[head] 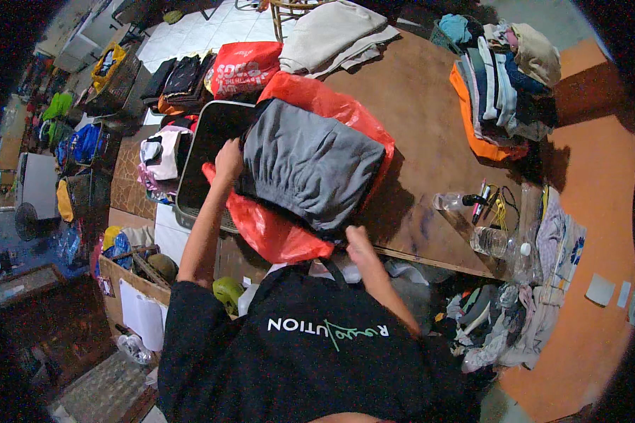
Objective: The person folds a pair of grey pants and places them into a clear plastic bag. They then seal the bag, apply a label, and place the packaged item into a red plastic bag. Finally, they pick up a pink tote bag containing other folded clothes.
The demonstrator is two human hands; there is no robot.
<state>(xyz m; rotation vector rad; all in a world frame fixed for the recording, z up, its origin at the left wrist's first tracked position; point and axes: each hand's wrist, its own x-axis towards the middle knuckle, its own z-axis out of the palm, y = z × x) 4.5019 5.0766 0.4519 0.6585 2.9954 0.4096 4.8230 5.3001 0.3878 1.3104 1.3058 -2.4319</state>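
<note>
A grey gathered garment (pixel 309 164) lies folded on top of a dark stack, with a red plastic bag (pixel 275 232) around and under it. My left hand (pixel 229 158) is at the stack's left edge, its fingers partly hidden behind the cloth. Near the lower right corner of the stack is my right hand (pixel 356 240), slightly blurred, its fingers curled; whether they grip the bag or cloth is unclear. A dark plastic basket (pixel 186 174) stands directly left of the stack, partly beneath the bag.
The wooden table (pixel 423 95) bears folded cream cloth (pixel 330 37) at the back. Folded clothes in an orange bag (pixel 473 127) stand at the right. Clear bottles (pixel 489 240), pens and cords lie near the right front edge. A red printed bag (pixel 246 69) sits behind the basket.
</note>
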